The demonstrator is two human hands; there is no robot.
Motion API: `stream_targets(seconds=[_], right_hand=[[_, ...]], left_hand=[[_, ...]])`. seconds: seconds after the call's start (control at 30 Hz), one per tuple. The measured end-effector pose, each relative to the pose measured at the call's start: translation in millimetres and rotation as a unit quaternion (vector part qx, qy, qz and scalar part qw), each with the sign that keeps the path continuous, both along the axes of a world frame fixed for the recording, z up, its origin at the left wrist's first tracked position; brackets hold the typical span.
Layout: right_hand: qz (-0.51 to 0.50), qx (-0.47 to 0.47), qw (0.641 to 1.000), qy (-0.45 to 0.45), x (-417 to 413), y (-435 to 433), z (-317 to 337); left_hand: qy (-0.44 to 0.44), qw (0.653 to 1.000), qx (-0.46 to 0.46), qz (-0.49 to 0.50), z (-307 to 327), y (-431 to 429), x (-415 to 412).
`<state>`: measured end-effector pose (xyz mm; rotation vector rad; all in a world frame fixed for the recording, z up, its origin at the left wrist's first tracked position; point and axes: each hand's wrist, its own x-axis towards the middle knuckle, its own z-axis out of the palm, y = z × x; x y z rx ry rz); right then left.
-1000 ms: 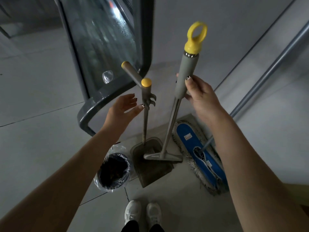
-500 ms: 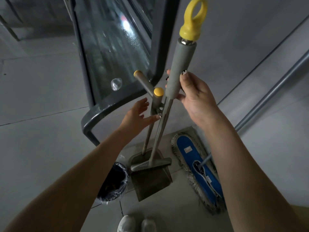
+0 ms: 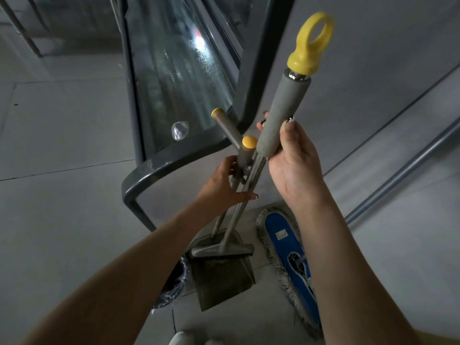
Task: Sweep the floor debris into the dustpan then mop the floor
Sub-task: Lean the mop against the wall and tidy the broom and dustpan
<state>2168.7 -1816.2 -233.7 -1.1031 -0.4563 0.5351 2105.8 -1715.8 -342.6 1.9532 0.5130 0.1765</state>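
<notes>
I am at the very start of the job, taking the sweeping tools from their place by the wall; nothing has been swept or mopped yet. My right hand [image 3: 293,160] is raised in front of me, wrist bent back, fingers and thumb wrapped round the lower end of the foam grip of the grey broom with the yellow ring cap [image 3: 283,105]. The broom leans to the right at the top, and its flat head rests across the mouth of the pan below.

My left hand [image 3: 224,188] reaches forward and lower. Its fingers curl behind the upright metal stem of the grey long-handled dustpan with yellow end caps [image 3: 221,277], just under the cross handle, while the thumb stretches across the front of both shafts.

The dustpan stands on the grey tiled floor [image 3: 62,220] just ahead of my white shoes [image 3: 181,339]. A black-lined bin [image 3: 171,282] is on its left, and the flat blue mop with a white fringe [image 3: 286,245] lies on its right, waiting for later.

Next, I judge, I must part the two shafts, which cross close together, then carry both tools clear of the dark-framed glass door [image 3: 174,155] behind them.
</notes>
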Motion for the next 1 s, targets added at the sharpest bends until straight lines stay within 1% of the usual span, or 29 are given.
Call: stream_targets(seconds=[0.13, 0.23, 0.33, 0.43, 0.53, 0.6, 0.7, 0.8, 0.9, 1.0], right_hand=[[0.010, 0.009, 1.000, 0.010, 3.8, -2.5, -2.6], [0.041, 0.012, 0.999, 0.012, 7.7, -4.9, -6.4], [0.071, -0.012, 0.997, -0.021, 12.4, -9.6, -9.7], [0.071, -0.061, 0.994, -0.063, 17.0, -15.3, -10.8], [0.075, -0.091, 0.986, -0.116, 21.4, -19.6, -9.8], [0.089, -0.117, 0.978, -0.151, 26.5, -21.9, -8.1], [0.129, -0.176, 0.960, -0.175, 36.6, -24.4, -5.1], [0.186, -0.251, 0.930, -0.193, 46.7, -23.9, -4.2], [0.248, -0.300, 0.903, -0.181, 54.0, -18.9, -4.0], [0.267, -0.319, 0.891, -0.182, 58.2, -14.7, -6.0]], left_hand=[[-0.008, 0.999, 0.039, 0.011, -3.4, -2.5, 5.0], [-0.007, 0.998, 0.063, 0.014, -5.7, -1.6, 5.5], [-0.016, 0.997, 0.076, 0.016, -7.8, -2.5, 5.7], [-0.030, 0.995, 0.093, 0.029, -8.3, -2.7, 8.6], [-0.029, 0.993, 0.106, 0.034, -8.2, -0.1, 10.1], [-0.024, 0.993, 0.110, 0.025, -8.8, 1.5, 10.1], [-0.017, 0.994, 0.111, 0.020, -7.8, 1.9, 9.5], [-0.010, 0.994, 0.104, 0.023, -8.3, 2.2, 10.1], [-0.008, 0.993, 0.113, 0.025, -7.5, 3.2, 9.9], [-0.016, 0.992, 0.127, 0.023, -5.5, 3.0, 9.8]])
